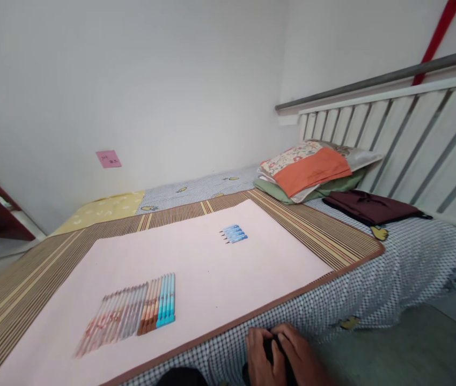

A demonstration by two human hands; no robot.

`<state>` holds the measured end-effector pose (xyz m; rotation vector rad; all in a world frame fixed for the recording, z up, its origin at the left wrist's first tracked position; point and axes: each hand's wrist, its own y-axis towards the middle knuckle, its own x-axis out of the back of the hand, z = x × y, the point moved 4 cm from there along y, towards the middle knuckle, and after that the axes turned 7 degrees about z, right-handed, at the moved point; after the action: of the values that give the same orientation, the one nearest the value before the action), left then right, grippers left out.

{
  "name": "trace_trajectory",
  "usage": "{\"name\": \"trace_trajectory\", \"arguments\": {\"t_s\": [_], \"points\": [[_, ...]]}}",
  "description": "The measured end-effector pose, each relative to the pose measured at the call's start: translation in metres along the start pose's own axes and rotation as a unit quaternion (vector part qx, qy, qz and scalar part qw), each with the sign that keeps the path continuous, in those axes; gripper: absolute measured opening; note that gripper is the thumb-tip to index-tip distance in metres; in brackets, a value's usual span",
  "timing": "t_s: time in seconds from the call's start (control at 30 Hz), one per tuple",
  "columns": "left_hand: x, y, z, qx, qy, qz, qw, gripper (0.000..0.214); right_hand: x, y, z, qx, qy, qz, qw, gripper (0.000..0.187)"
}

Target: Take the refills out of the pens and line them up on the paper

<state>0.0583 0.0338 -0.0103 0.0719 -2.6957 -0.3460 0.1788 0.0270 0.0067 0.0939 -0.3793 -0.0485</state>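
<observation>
My left hand [260,356] and my right hand [297,351] rest side by side on dark cloth over my knee, at the bottom edge. Their fingers lie bent over it, apart, and hold nothing. Beyond them a pale pink sheet [196,268] covers much of the mat. On its left part lies a row of several slim pens: pale ones with reddish and grey tones [111,319], brown ones [150,305], and light blue ones [167,300] at the right end. Farther back, several short blue pens with dark pointed tips [234,234] lie together. Neither hand touches any pens.
A brown striped mat [312,230] lies under the sheet on a bed with checked bedding [425,252]. Pillows [308,166] are stacked at the back right, beside folded maroon cloth [373,207]. A white slatted rail [405,139] borders the right. A pink note [108,158] is on the wall.
</observation>
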Motion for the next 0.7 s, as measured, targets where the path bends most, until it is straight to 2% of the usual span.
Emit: {"name": "trace_trajectory", "arguments": {"t_s": [0.33, 0.53, 0.7], "points": [[-0.004, -0.002, 0.003, -0.011, 0.002, -0.01, 1.0, 0.023, -0.002, 0.002, 0.002, -0.002, -0.006, 0.031, 0.999, 0.04], [-0.01, -0.022, -0.005, -0.073, 0.036, -0.063, 0.995, 0.025, 0.001, -0.004, -0.005, -0.008, 0.002, 0.012, 1.0, 0.038], [-0.009, -0.022, -0.009, -0.084, 0.023, -0.066, 0.994, 0.024, 0.003, -0.006, -0.004, -0.013, 0.004, 0.01, 1.0, 0.04]]}}
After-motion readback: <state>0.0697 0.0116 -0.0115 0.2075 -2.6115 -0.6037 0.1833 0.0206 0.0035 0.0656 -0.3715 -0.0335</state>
